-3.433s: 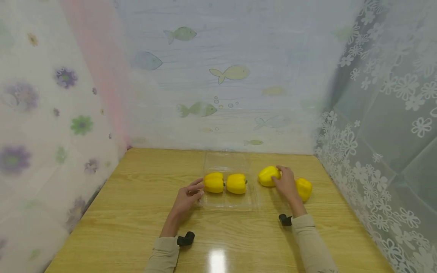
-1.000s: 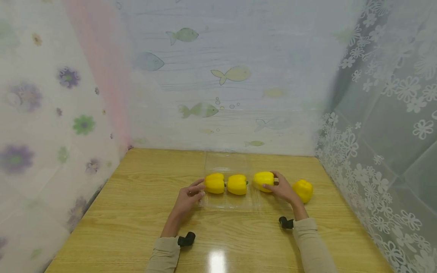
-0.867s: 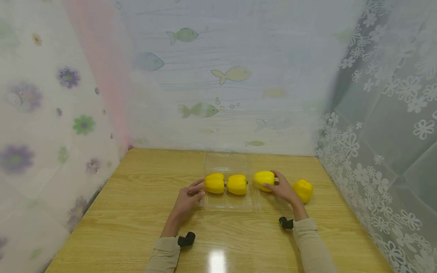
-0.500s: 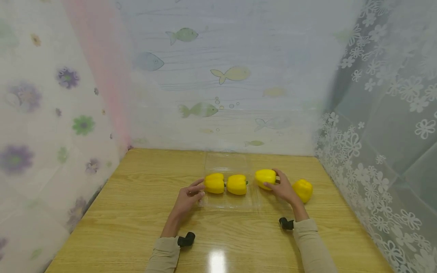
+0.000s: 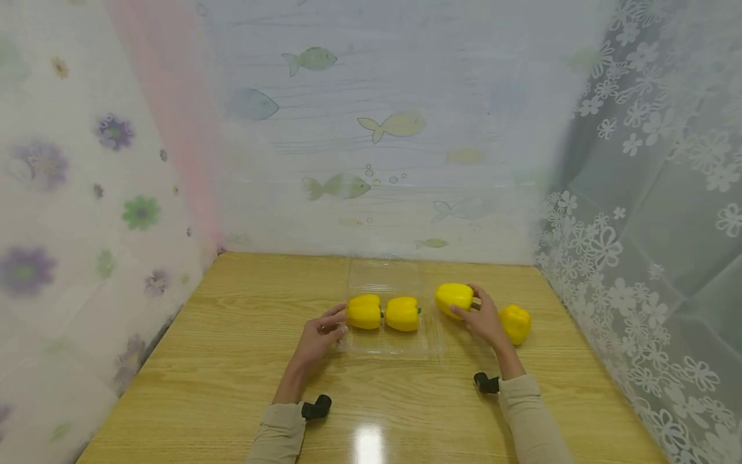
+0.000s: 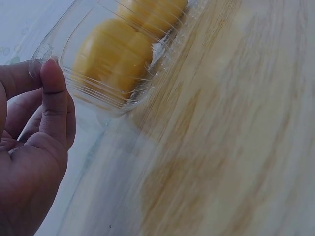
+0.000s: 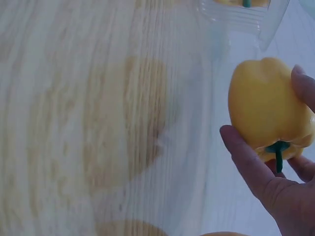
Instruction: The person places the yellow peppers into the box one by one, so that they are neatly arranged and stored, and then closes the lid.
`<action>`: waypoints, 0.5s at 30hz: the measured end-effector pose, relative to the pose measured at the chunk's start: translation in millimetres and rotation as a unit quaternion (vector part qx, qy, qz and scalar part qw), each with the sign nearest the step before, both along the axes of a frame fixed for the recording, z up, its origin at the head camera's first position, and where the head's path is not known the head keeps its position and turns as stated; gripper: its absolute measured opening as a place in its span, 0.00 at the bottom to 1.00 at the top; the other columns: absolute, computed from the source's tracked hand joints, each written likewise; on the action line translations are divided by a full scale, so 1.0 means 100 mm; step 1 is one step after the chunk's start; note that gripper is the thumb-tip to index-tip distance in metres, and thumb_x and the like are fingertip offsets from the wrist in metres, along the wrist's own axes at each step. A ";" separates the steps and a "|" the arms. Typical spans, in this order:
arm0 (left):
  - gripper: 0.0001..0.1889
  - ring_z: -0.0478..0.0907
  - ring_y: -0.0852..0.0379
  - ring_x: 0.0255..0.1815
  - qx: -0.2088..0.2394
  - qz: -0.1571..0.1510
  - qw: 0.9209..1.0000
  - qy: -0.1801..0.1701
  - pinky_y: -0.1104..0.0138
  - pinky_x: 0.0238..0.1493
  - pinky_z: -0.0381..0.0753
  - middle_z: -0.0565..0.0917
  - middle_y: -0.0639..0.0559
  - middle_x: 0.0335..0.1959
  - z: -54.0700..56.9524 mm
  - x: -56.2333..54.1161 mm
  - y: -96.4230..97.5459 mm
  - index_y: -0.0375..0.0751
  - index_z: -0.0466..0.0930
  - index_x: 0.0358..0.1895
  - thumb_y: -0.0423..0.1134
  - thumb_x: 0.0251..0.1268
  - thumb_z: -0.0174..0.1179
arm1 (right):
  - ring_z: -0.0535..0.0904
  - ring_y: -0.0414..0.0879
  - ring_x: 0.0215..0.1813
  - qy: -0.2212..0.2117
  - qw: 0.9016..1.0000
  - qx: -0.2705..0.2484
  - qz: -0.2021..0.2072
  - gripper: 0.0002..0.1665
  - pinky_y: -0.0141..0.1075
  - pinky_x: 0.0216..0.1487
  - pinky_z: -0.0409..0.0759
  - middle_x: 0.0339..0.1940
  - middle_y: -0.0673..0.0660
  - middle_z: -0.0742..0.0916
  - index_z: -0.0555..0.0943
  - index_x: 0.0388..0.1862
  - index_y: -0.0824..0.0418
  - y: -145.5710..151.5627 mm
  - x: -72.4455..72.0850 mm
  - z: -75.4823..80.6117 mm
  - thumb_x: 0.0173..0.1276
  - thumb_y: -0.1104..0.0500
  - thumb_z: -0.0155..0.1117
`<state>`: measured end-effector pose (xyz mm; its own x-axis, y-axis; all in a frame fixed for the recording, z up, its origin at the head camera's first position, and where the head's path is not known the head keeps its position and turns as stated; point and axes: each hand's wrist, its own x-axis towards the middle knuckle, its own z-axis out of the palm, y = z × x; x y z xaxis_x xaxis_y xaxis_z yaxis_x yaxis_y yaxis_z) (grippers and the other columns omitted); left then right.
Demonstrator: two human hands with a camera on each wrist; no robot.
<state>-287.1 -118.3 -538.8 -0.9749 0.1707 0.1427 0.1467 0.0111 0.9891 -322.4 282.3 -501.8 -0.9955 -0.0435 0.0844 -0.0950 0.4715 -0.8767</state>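
My left hand [image 5: 315, 336] pinches the left edge of a clear plastic clamshell container [image 5: 400, 350]. In the left wrist view, thumb and finger meet on a tab of its rim [image 6: 43, 51]. Inside the container, a left yellow bell pepper [image 5: 363, 312] and a right yellow bell pepper [image 5: 401, 314] lie on their sides in a row. My right hand [image 5: 485, 320] grips a third yellow bell pepper [image 5: 454, 299] just right of the container. In the right wrist view its green stem [image 7: 278, 152] points back toward the palm.
Another yellow bell pepper [image 5: 515, 324] sits on the wooden table [image 5: 232, 361], right of my right hand. The container's clear lid [image 5: 382, 276] lies folded back toward the fish-patterned rear curtain [image 5: 371, 148]. Patterned curtains also flank the table.
The gripped pepper first moved left to the container's right edge, then drifted back right and slightly away from me, turning a little. My left hand stays at the container's edge.
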 end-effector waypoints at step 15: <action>0.16 0.77 0.57 0.38 0.005 -0.017 1.000 -0.002 0.72 0.36 0.76 0.72 0.43 0.74 -0.02 -0.14 -0.07 0.28 0.82 0.58 0.29 0.70 0.63 | 0.69 0.72 0.70 0.082 0.995 -0.060 -0.021 0.47 0.30 0.51 0.80 0.75 0.72 0.66 0.58 0.78 0.71 -0.22 0.15 0.23 0.69 0.61 0.72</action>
<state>-301.4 -125.6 -540.5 -0.9691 0.2018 0.1416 0.1438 -0.0037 0.9896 -307.5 260.6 -478.7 -0.9684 0.0174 0.2488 -0.2248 0.3711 -0.9010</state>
